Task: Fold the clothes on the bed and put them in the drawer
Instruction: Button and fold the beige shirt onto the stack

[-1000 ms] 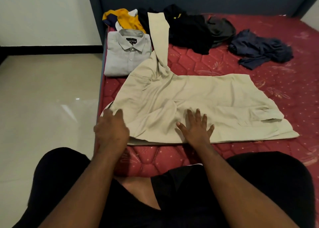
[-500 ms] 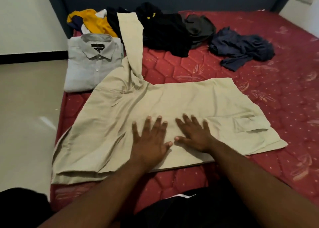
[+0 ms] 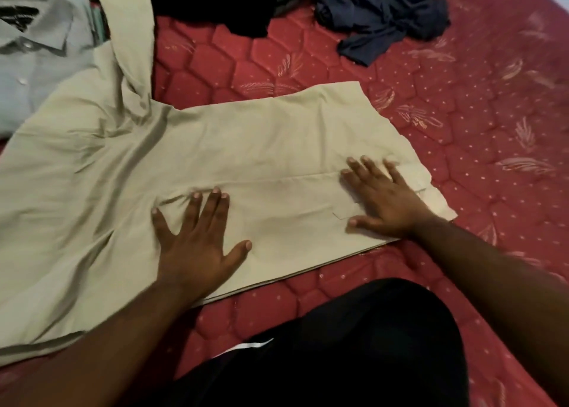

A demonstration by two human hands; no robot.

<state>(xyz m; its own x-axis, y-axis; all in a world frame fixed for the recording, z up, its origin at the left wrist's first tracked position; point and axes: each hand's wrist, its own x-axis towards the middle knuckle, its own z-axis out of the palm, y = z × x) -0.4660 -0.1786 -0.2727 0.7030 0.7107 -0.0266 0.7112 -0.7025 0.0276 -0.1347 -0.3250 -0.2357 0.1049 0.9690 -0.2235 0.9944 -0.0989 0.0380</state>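
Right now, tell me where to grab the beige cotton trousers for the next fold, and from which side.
Probably pinch the beige cotton trousers at the right-end corners, from the right: that end lies flat and free beside the flat right hand, while the left hand presses the middle.

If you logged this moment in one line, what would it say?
step: smoothing | left hand: flat on beige garment | right hand: flat near its right end | bed

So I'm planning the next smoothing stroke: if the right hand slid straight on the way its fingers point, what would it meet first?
Only more beige shirt; past the right hand, bare mattress, then likely the navy garment.
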